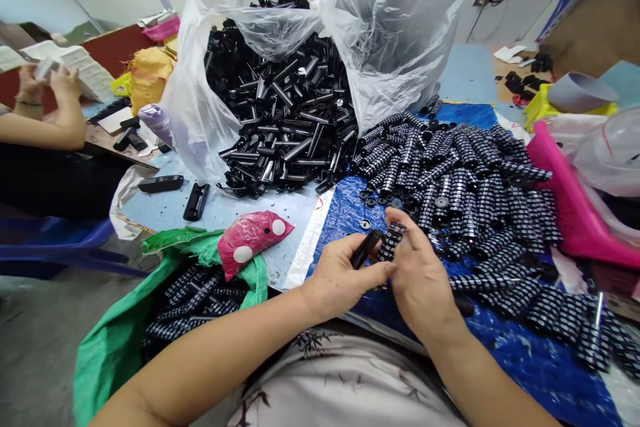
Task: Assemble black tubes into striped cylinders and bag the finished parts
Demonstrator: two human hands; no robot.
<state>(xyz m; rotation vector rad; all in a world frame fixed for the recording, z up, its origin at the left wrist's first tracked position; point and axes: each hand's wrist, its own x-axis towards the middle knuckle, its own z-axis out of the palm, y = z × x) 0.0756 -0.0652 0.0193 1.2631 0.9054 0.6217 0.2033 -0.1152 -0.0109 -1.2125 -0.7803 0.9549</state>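
Note:
My left hand [340, 273] is closed around a short black plastic piece [367, 249], its thumb reaching toward the other hand. Close against it, my right hand [423, 277] grips a black cylinder dotted with rows of white squares [391, 243]. The two parts meet or nearly meet between my hands; fingers hide the exact contact. Just beyond lie a small round disc [365, 223] and a pile of similar dotted cylinders [465, 193] on a blue sheet [340, 213].
A clear plastic bag [400, 33] spills glossy black pieces [295, 113] at the back. A green sack [110, 320] of dotted cylinders and a pink packet [253, 240] are at left. A pink basket [575, 207] stands right. Another person's hands [63, 87] work far left.

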